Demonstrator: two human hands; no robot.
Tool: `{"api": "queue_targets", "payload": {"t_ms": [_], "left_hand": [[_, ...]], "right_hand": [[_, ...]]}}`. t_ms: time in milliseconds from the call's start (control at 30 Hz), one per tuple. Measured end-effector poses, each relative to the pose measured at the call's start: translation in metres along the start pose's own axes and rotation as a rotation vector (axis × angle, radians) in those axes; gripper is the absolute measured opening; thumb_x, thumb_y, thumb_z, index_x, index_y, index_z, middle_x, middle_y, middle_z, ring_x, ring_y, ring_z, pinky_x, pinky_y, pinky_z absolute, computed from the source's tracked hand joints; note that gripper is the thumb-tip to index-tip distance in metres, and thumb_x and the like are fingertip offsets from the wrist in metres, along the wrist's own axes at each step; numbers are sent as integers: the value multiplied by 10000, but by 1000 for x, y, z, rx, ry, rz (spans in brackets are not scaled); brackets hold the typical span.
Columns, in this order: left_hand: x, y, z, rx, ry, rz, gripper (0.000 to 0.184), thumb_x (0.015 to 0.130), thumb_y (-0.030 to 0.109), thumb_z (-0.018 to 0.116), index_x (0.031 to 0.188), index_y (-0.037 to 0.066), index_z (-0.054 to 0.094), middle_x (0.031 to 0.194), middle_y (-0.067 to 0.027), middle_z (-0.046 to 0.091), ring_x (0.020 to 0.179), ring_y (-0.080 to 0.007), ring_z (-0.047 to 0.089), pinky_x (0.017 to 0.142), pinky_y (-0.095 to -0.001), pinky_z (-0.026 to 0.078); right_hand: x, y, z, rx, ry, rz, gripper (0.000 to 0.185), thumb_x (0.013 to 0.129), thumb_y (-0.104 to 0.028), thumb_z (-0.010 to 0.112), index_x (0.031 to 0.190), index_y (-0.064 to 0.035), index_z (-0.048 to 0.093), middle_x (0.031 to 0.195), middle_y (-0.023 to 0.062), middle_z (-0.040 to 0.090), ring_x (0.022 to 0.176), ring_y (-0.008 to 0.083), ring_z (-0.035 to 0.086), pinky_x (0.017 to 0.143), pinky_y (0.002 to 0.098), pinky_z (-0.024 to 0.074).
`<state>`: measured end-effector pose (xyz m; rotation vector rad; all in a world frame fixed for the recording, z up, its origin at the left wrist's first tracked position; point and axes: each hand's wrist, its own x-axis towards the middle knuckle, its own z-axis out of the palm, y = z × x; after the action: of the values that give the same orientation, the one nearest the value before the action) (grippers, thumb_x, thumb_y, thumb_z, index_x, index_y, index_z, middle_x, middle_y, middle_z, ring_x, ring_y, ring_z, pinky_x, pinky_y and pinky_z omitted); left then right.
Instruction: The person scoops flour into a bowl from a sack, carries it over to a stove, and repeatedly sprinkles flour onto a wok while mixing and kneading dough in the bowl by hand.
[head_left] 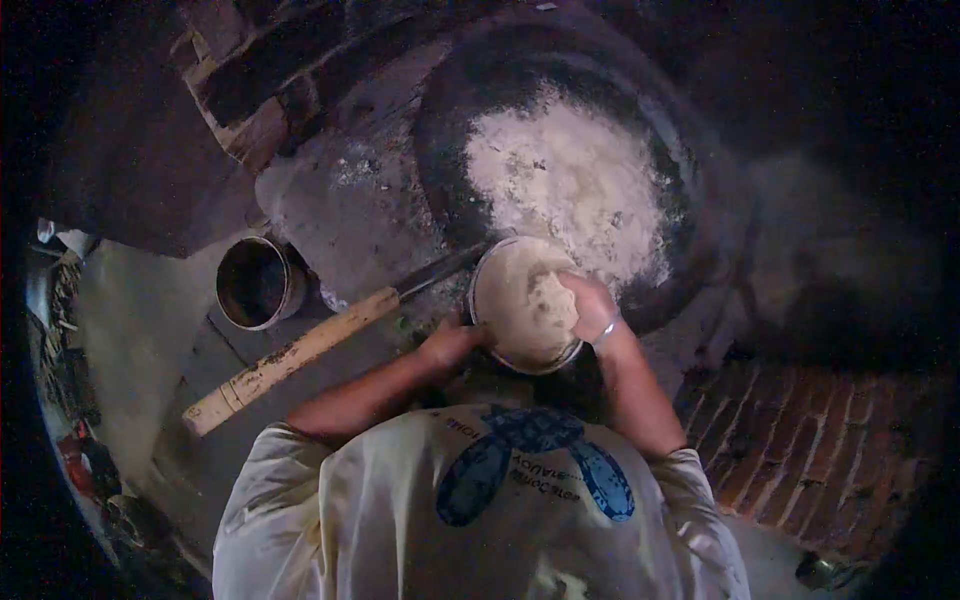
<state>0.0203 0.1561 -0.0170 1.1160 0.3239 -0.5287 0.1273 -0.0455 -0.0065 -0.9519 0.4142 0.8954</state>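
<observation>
In the head view, a round pale-rimmed bucket (535, 371) stands close in front of my chest, filled near its brim with pale, sand-like grainy material (515, 290). My left hand (455, 341) is closed on the bucket's left side, its fingertips partly hidden. Over the right rim reaches my right hand (590, 305), a band around its wrist. Its fingers are curled into the grainy material, where the surface looks lumpy; the fingertips are hidden. Just beyond the bucket lies a wide, dark round pan (445, 150) with a spread of similar pale material (570, 180) in it.
A long tool with a wooden handle (300, 355) lies diagonally at the left, its metal end reaching toward the pan. A dark-insided bucket (290, 290) stands left of it. Brickwork (800, 440) shows at the lower right, and broken masonry (255, 130) at the upper left.
</observation>
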Motion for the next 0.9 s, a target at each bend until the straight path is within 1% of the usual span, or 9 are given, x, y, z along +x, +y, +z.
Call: {"api": "queue_targets", "payload": {"t_ms": [67,200,333,500,567,667,700,800,900], "left_hand": [[1,-8,-5,11,-18,-30,337,712,126,539,1019,-5,494,998,-90,536,904,-206,500,811,-324,385],[12,-28,-13,-74,-14,87,402,630,90,546,1002,-45,474,831,-118,555,694,-191,529,593,-298,438],[14,-30,-19,-57,3,-73,405,627,75,537,1005,-51,463,828,-118,553,697,-197,533,600,-295,440],[-11,4,-9,70,24,-61,263,730,137,505,954,6,548,953,-98,555,832,-201,528,759,-306,415],[-10,3,-10,131,23,-96,246,732,142,499,932,13,562,948,-93,558,841,-203,527,767,-304,413],[-3,-9,-13,-22,-103,98,281,728,134,501,984,23,535,977,-83,548,864,-211,522,790,-315,403],[-1,-12,-13,-23,-79,98,304,727,134,504,1008,17,514,992,-86,541,864,-216,521,794,-322,401],[-2,-9,-12,-68,-56,13,350,728,135,510,1052,7,474,1023,-95,524,892,-226,509,816,-336,388],[-3,-4,-9,-53,-52,-49,357,729,134,511,1056,-1,466,1029,-99,520,900,-227,505,822,-340,385]], "right_hand": [[-18,4,33,-190,132,-104,324,764,-170,509,1033,-5,437,902,114,542,773,239,556,600,423,468],[0,23,26,-283,152,-341,316,795,-246,453,976,11,487,893,120,557,788,231,557,635,405,468],[4,16,24,-211,288,-179,306,791,-232,450,968,13,496,901,127,553,789,234,555,665,379,463],[24,-33,-39,260,-308,-127,251,761,-149,427,937,6,519,884,146,545,764,261,546,715,353,446],[-1,-73,4,88,198,-439,192,747,-180,451,881,-57,510,736,90,553,574,190,525,510,284,459],[-7,-156,-32,35,38,-519,123,765,-116,442,876,-92,490,642,23,487,463,106,425,355,215,365],[-26,-159,1,-71,352,-659,102,794,-174,439,824,-98,499,668,11,505,444,81,413,314,191,320],[-41,-191,-15,-81,602,-647,75,797,-152,439,817,-97,486,619,11,454,405,86,351,308,205,253],[-44,-221,-82,-115,343,-593,158,782,-81,424,901,-4,495,832,71,534,617,172,505,467,263,429]]}}
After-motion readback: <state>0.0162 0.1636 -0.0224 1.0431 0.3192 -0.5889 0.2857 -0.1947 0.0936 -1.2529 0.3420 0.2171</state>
